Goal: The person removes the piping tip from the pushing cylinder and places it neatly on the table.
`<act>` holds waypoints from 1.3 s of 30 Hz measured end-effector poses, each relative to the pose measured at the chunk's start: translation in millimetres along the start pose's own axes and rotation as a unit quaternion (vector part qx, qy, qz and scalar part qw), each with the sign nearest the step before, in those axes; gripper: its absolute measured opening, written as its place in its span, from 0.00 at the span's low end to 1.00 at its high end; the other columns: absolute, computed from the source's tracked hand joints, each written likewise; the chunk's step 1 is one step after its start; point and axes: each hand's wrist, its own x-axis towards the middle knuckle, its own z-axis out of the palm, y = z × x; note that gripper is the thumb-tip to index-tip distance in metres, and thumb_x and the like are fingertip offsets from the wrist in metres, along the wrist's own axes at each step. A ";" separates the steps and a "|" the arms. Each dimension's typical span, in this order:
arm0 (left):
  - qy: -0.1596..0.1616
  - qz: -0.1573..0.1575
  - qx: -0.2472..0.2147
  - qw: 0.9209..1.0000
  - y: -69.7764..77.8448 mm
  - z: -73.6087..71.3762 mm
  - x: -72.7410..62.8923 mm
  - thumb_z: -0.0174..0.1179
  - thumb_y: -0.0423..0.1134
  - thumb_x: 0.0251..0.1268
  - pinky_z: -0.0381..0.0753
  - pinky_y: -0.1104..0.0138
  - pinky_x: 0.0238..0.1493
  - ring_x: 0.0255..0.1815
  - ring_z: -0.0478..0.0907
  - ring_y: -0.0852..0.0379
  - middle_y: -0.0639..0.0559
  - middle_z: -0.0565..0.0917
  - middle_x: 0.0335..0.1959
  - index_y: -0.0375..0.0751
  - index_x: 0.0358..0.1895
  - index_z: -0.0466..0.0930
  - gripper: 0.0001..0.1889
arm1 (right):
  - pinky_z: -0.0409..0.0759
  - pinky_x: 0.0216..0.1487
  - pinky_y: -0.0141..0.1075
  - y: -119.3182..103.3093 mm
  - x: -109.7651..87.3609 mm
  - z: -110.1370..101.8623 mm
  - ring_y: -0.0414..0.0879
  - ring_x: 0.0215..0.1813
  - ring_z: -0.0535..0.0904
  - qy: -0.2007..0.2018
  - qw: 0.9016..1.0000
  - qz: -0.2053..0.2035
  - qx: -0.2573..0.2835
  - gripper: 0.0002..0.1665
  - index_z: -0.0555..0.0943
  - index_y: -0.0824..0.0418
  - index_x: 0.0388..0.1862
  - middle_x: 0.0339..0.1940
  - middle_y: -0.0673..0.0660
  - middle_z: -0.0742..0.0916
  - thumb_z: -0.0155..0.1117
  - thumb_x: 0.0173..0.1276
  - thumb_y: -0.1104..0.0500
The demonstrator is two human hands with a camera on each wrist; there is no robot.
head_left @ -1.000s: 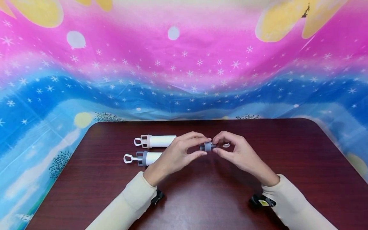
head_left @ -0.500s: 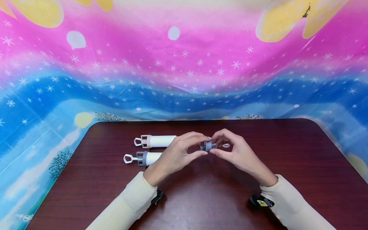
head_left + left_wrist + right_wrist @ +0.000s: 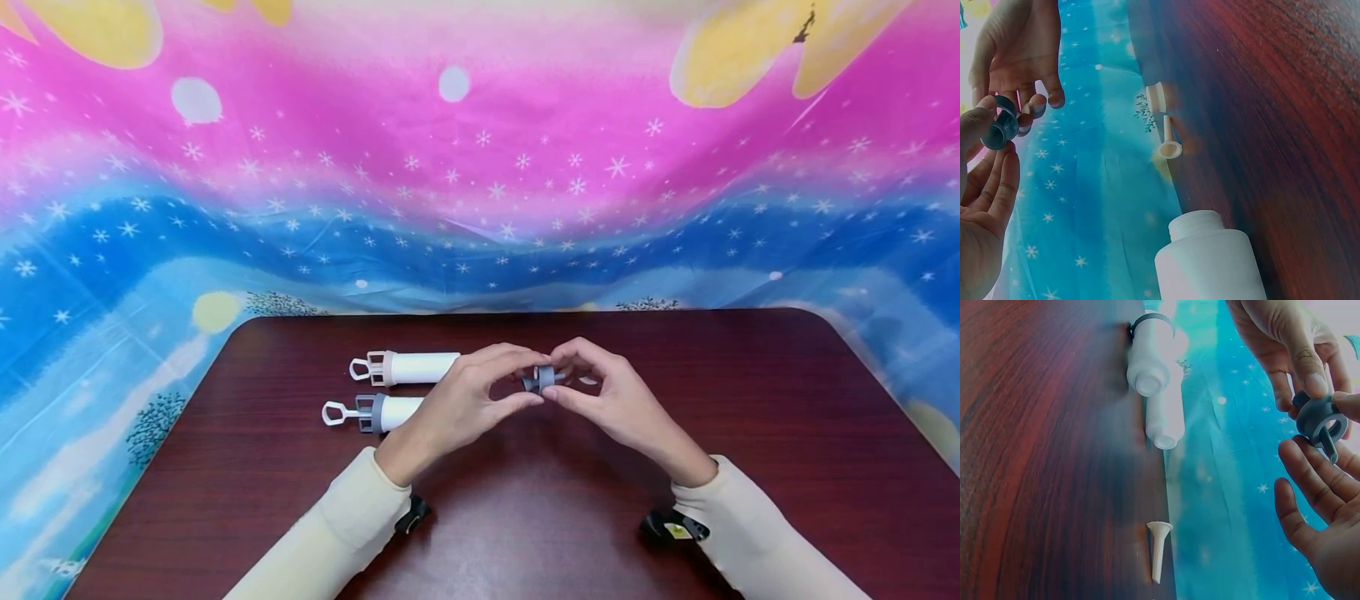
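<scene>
Between my two hands is a small grey screw collar (image 3: 547, 380) with a grey nozzle through it; the nozzle's flared end (image 3: 996, 136) faces the left hand, and its narrow tip (image 3: 1329, 449) pokes out on the right-hand side. My left hand (image 3: 468, 385) pinches the piece between thumb and fingertips. From the other side, my right hand (image 3: 611, 385) grips the collar, thumb in front and fingers behind. Left of the hands lie two white syringe-like barrels, one with a grey collar and handle frame (image 3: 365, 413), the other with a beige one (image 3: 381, 368).
On the dark wooden table (image 3: 510, 517), a beige nozzle (image 3: 1169, 145) and a beige ring (image 3: 1156, 98) lie beyond the hands, mostly hidden behind the right hand in the head view. A patterned cloth (image 3: 480, 192) hangs along the table's back edge.
My right hand has moved slightly left, its thumb shifting from the nozzle tip side onto the grey collar. The left hand has barely moved.
</scene>
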 end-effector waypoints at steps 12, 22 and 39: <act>0.000 0.005 -0.006 1.000 -1.0 0.4 -0.4 0.75 0.36 0.62 0.83 0.69 0.58 0.53 0.86 0.57 0.49 0.88 0.54 0.41 0.62 0.85 0.23 | 0.84 0.41 0.34 0.9 0.0 1.1 0.41 0.40 0.86 -0.001 1.000 -0.009 0.009 0.15 0.81 0.58 0.52 0.41 0.54 0.88 0.71 0.69 0.68; -0.001 0.005 -0.004 1.000 -1.5 -0.6 -1.0 0.75 0.35 0.63 0.84 0.69 0.58 0.54 0.86 0.54 0.49 0.87 0.56 0.42 0.62 0.84 0.23 | 0.84 0.41 0.34 0.4 -0.7 -0.5 0.41 0.40 0.86 0.003 1.000 -0.006 -0.002 0.15 0.81 0.56 0.52 0.41 0.53 0.88 0.71 0.70 0.67; 0.004 -0.024 -0.022 0.999 -1.1 -3.9 -3.1 0.74 0.33 0.63 0.87 0.65 0.53 0.47 0.86 0.54 0.47 0.88 0.50 0.40 0.60 0.85 0.21 | 0.82 0.37 0.35 1.6 -3.6 -8.5 0.40 0.39 0.86 0.027 1.000 -0.003 -0.012 0.14 0.82 0.57 0.51 0.39 0.53 0.87 0.71 0.69 0.68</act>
